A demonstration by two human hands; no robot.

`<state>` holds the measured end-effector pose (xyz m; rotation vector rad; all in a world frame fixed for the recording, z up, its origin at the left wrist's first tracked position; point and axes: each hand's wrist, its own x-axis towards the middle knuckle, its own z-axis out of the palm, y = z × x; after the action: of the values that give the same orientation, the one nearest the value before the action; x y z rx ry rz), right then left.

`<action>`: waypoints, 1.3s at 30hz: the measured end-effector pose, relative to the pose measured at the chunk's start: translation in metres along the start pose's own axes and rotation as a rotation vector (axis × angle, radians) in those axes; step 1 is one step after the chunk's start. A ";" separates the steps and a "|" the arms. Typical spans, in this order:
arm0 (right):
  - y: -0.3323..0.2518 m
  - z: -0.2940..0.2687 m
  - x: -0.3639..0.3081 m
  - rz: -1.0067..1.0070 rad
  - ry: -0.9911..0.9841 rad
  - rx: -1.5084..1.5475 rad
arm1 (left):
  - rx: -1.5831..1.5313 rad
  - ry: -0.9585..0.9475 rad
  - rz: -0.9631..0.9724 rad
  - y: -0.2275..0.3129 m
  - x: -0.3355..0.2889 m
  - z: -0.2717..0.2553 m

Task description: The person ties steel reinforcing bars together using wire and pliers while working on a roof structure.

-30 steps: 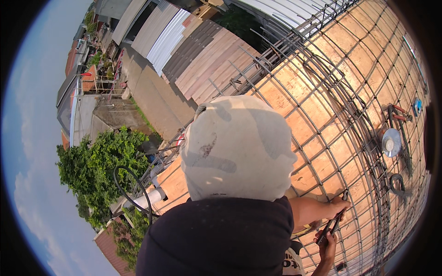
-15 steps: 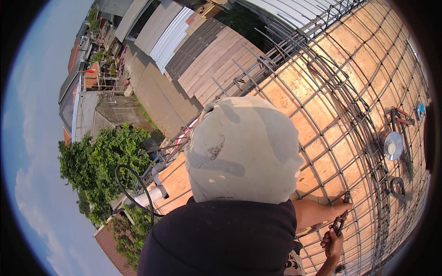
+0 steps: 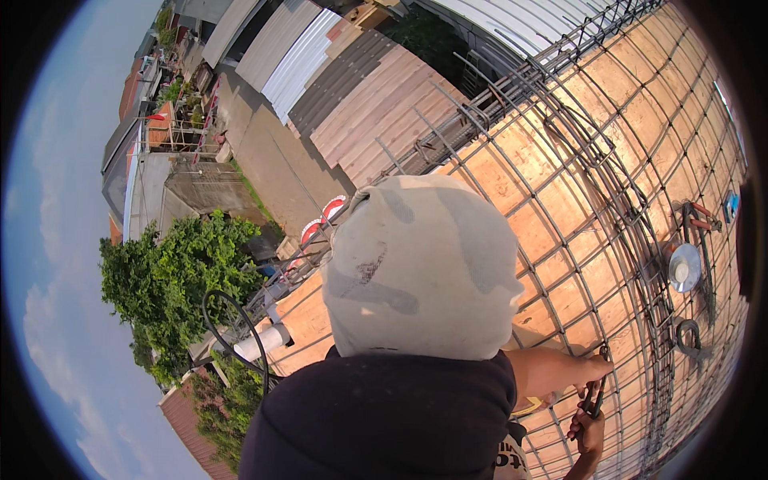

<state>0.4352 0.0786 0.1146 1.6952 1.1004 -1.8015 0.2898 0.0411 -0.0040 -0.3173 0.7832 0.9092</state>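
My left hand (image 3: pixel 596 369) reaches from a dark sleeve (image 3: pixel 376 420), its fingers closed at the mesh; what they pinch is hidden. Just below it, my right hand (image 3: pixel 590 432) grips the handles of dark metal pincers (image 3: pixel 592 398). Their head shows partly beside my left hand, close to a bar crossing. The rebar mesh (image 3: pixel 560 235) lies over tan plywood (image 3: pixel 496 180). A large rounded beige cloth shape with grey patches (image 3: pixel 424 272) fills the middle and hides the bars behind it; I cannot tell what it covers.
A silver dish (image 3: pixel 684 268), red-handled tool (image 3: pixel 704 218), blue item (image 3: pixel 730 207) and wire coil (image 3: pixel 689 334) lie on the mesh at right. Bundled bars (image 3: pixel 596 164) cross the deck. Beyond its left edge are a lower road (image 3: pixel 272 148) and tree (image 3: pixel 180 284). A black cable (image 3: pixel 210 308) loops nearby.
My right hand and the pincers have shifted slightly right and down, and the pincers have turned a little. My left hand stays nearly in place. The view has shifted slightly.
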 end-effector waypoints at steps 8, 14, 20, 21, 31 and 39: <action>-0.012 0.008 -0.007 -0.023 0.127 -0.240 | 0.069 0.007 -0.031 0.011 -0.021 0.001; 0.001 0.005 0.001 -0.061 0.132 -0.174 | 0.208 0.030 -0.020 0.002 -0.004 0.000; -0.012 0.022 -0.011 -0.059 0.205 -0.324 | 0.157 -0.055 -0.033 0.003 -0.004 0.001; -0.012 0.024 -0.012 -0.082 0.250 -0.395 | 0.104 -0.081 -0.085 0.004 -0.003 0.002; -0.009 0.046 -0.019 -0.488 0.408 -0.857 | -0.181 0.112 -0.082 -0.003 0.010 0.012; -0.008 0.067 -0.029 -0.539 0.553 -0.936 | -0.244 0.474 0.052 -0.012 0.004 0.044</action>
<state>0.3921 0.0253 0.1408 1.3461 2.3270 -0.7208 0.3212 0.0611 0.0226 -0.7473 1.1196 0.9941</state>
